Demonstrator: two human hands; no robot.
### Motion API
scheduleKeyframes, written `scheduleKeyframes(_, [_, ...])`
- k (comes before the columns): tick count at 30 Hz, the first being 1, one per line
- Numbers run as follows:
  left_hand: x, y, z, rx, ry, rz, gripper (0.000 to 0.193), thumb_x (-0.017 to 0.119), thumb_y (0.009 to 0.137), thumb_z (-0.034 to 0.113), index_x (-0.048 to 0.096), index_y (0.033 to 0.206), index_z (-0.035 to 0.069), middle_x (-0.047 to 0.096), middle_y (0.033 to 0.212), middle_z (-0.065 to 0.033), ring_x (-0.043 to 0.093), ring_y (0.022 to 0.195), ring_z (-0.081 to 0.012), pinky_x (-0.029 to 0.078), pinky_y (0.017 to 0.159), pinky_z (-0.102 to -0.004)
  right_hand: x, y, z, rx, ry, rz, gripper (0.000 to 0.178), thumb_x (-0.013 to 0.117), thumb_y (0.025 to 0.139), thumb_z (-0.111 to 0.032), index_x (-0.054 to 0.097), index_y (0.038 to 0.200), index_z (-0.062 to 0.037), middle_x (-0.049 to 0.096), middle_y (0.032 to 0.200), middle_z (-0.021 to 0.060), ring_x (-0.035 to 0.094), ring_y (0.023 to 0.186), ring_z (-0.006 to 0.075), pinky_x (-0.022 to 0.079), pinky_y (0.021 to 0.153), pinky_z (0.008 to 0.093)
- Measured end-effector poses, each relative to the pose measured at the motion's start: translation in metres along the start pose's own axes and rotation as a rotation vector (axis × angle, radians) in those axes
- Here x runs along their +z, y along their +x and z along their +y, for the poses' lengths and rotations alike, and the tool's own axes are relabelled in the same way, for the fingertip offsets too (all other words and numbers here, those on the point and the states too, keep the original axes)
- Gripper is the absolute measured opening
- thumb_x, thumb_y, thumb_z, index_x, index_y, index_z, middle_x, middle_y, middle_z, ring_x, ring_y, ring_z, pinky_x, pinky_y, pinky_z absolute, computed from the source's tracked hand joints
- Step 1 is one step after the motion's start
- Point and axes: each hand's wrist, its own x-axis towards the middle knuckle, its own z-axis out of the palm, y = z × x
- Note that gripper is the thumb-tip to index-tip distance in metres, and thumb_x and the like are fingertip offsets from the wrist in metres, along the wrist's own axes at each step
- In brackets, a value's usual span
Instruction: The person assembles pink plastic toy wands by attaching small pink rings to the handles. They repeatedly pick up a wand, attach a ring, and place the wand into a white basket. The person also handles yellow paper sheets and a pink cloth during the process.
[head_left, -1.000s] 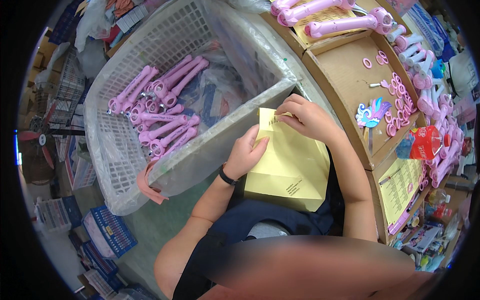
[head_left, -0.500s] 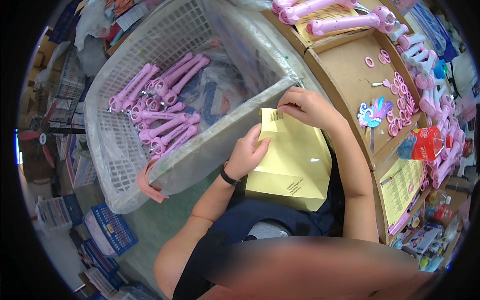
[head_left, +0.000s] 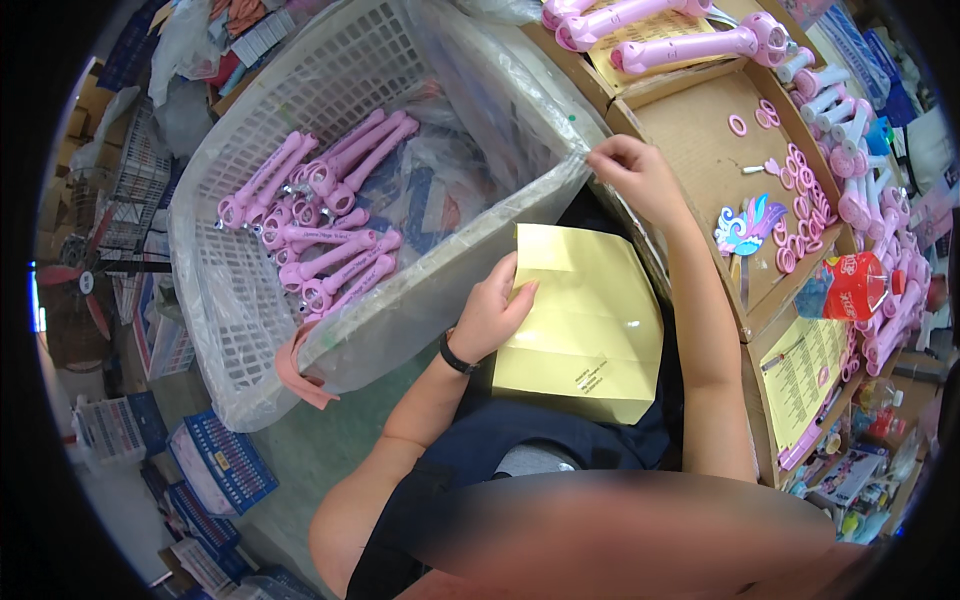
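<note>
Yellow paper in your lap, left hand on its edge, right hand at the crate corner

The creased yellow paper sheet (head_left: 590, 310) lies over your dark clothing (head_left: 455, 455), between the crate and the tray, with fold lines across it and a small block of print near its lower end. Your left hand (head_left: 497, 308) is clamped on its upper left edge, thumb on top; a black wristband (head_left: 458, 355) circles that wrist. Your 2 hands are apart. Your right hand (head_left: 640, 180) is beyond the sheet's upper end, fingers curled and fingertips by the near corner of the film-lined plastic crate (head_left: 440, 275); you cannot tell from this view whether they pinch anything or touch the film.

In the crate, pink toy wands (head_left: 335, 243) lie heaped toward the left. A pink strip (head_left: 290, 365) hangs over the crate's lower corner.

On your right, the cardboard tray (head_left: 680, 135) holds pink rings (head_left: 738, 125) and 1 blue-and-purple wing-shaped ornament (head_left: 750, 225). Below the ornament, a red-labelled bottle (head_left: 855, 287) lies near a printed yellow sheet (head_left: 800, 375). More wands (head_left: 690, 48) rest at the tray's far end.
</note>
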Motion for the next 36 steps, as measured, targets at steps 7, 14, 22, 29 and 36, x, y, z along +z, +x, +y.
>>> scheduleKeyframes(7, [-0.005,-0.013,0.04,0.511,0.656,0.321,0.035,0.062,0.082,0.004,0.058,0.116,0.003,0.061,0.1,-0.012,0.059,0.091,-0.0255,0.046,0.082,-0.0336,0.027,-0.073,-0.021,-0.62,-0.355,0.585,0.011,0.069,0.075,-0.004,0.063,0.084,-0.0034,0.064,0.086,0.0087,0.062,0.075,0.0224,0.05,0.063,0.0316])
scheduleKeyframes(14, [0.013,-0.009,0.053,0.353,0.184,0.058,0.033,0.049,0.083,-0.006,0.054,0.116,-0.005,0.052,0.117,-0.0158,0.053,0.107,-0.0286,0.039,0.098,-0.0349,0.056,-0.122,-0.029,-0.948,-0.559,0.305,0.028,0.074,0.068,-0.013,0.068,0.094,-0.0057,0.064,0.105,0.0093,0.062,0.091,0.0257,0.05,0.075,0.0353])
scheduleKeyframes(22, [0.012,-0.009,0.049,0.398,0.17,-0.161,0.04,0.038,0.083,-0.012,0.051,0.12,-0.005,0.049,0.124,-0.0128,0.05,0.116,-0.0213,0.037,0.102,-0.0311,0.021,-0.11,-0.035,-0.356,-0.001,0.046,0.037,0.073,0.078,-0.021,0.062,0.109,-0.0044,0.051,0.127,0.016,0.048,0.119,0.0296,0.036,0.101,0.0377])
scheduleKeyframes(29, [0.014,-0.004,0.035,0.16,-0.248,0.014,0.046,0.045,0.092,-0.003,0.035,0.137,-0.002,0.049,0.129,-0.0134,0.048,0.119,-0.0199,0.035,0.104,-0.0317,-0.027,-0.041,-0.032,-0.237,0.636,0.306,0.028,0.062,0.091,-0.017,0.059,0.113,-0.0007,0.054,0.122,0.0094,0.052,0.106,0.0145,0.041,0.089,0.0271])
scheduleKeyframes(36, [-0.004,-0.013,0.033,0.258,0.126,0.019,0.018,0.054,0.089,0.001,0.061,0.105,-0.002,0.064,0.102,-0.0128,0.061,0.096,-0.0218,0.045,0.087,-0.029,-0.093,0.147,-0.006,0.052,0.129,1.09,0.12,0.083,0.065,-0.023,-0.003,0.147,-0.002,0.021,0.142,0.0323,0.029,0.133,0.0405,0.028,0.111,0.0432])
